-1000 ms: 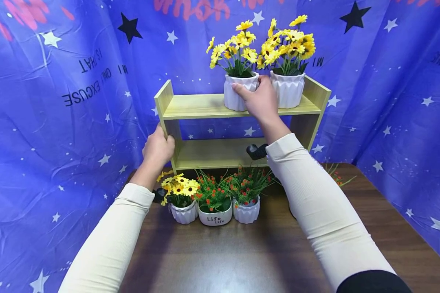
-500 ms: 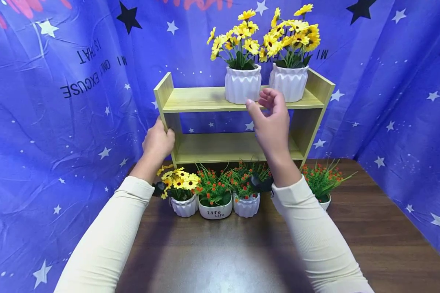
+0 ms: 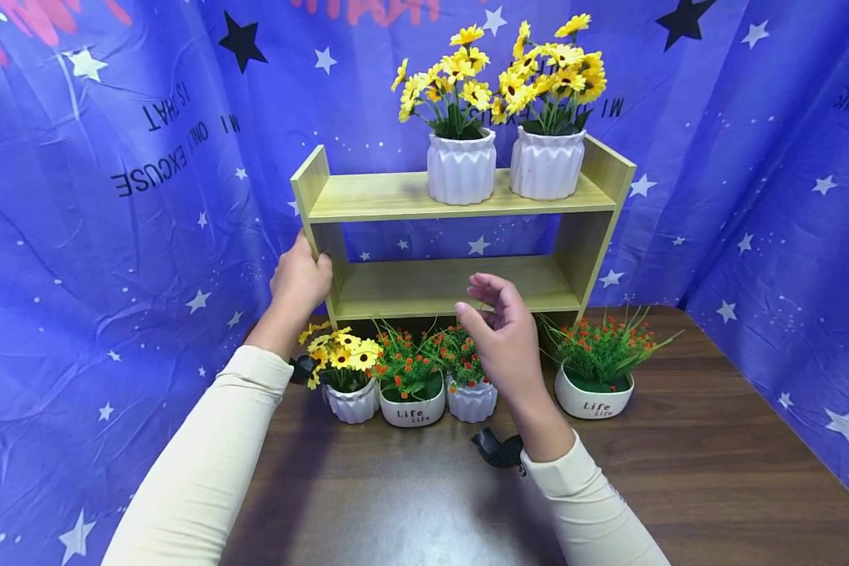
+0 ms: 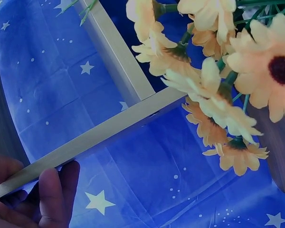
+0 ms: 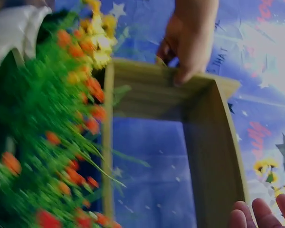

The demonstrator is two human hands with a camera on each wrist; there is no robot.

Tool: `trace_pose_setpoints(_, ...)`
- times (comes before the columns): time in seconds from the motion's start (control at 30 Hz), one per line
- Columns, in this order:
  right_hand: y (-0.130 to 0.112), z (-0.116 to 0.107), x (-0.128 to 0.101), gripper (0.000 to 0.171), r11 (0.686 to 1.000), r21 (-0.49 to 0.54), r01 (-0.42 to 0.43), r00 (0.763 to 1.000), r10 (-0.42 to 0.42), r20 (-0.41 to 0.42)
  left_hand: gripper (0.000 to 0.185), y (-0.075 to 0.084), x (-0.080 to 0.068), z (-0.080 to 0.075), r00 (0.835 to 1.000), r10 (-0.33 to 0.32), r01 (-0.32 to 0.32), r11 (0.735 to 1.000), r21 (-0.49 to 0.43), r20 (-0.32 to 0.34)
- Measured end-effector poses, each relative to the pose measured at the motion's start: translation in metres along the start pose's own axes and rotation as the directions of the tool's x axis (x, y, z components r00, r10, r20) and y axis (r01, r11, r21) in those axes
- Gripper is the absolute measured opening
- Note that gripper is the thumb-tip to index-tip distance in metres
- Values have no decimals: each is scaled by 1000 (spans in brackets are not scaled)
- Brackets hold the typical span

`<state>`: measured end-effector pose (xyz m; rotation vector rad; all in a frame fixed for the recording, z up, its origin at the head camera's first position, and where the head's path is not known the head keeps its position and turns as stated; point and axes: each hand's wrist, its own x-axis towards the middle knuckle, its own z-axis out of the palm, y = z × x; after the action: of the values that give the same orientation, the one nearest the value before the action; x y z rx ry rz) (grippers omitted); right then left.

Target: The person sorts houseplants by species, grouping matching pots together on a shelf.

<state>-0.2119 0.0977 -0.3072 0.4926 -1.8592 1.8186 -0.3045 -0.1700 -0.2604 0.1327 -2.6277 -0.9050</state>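
From the head camera, a wooden shelf (image 3: pixel 460 206) with two boards stands at the back of a brown table (image 3: pixel 714 472). The left hand (image 3: pixel 299 279) grasps its left upright. The right hand (image 3: pixel 504 334) hangs empty, fingers loosely curled, in front of the lower board and above the pots on the table. Two white pots of yellow flowers (image 3: pixel 461 167) (image 3: pixel 546 163) stand side by side on the top board. Four pots sit on the table: one yellow-flowered (image 3: pixel 352 401), three with orange buds (image 3: pixel 413 407) (image 3: pixel 471 399) (image 3: pixel 594 397); three form a touching row, the fourth stands apart to the right.

The left wrist camera shows fingers (image 4: pixel 51 197) wrapped on the shelf edge (image 4: pixel 104 133), yellow blooms (image 4: pixel 228 85) close by.

The right wrist camera, blurred, shows fingertips (image 5: pixel 261 213) touching nothing, orange-budded greenery (image 5: pixel 61 142), and the other hand (image 5: pixel 190 38) gripping the frame (image 5: pixel 213 137).
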Motion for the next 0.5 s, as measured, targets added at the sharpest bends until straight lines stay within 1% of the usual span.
trace_pose_setpoints(0.07, 6, 4, -11, 40, 999, 27, -38, 999, 38, 14, 44, 0, -1, 1, 1000, 1, -1, 1000, 4, 9)
trace_pose_setpoints(0.13, 11, 11, -22, 38, 993, 78, -83, 996, 80, 42, 43, -1, -1, 1, 1000, -3, 3, 1000, 10, 14)
trace_pose_setpoints(0.23, 16, 25, -36, 37, 974, 165, -155, 984, 137, 112, 43, -1, -2, 1, 1000, -6, 6, 1000, 20, 17)
trace_pose_setpoints(0.3, 18, 35, -44, 37, 960, 197, -201, 972, 169, 164, 43, 0, -2, 1, 1000, -3, 3, 1000, 20, 16)
trace_pose_setpoints(0.4, 21, 48, -54, 38, 950, 190, -247, 952, 201, 230, 44, 2, -2, 1, 1000, 9, -9, 1000, 7, 15)
trace_pose_setpoints(0.5, 25, 60, -64, 39, 942, 183, -283, 931, 224, 287, 45, 1, -3, 1, 1000, 6, -6, 1000, 5, 10)
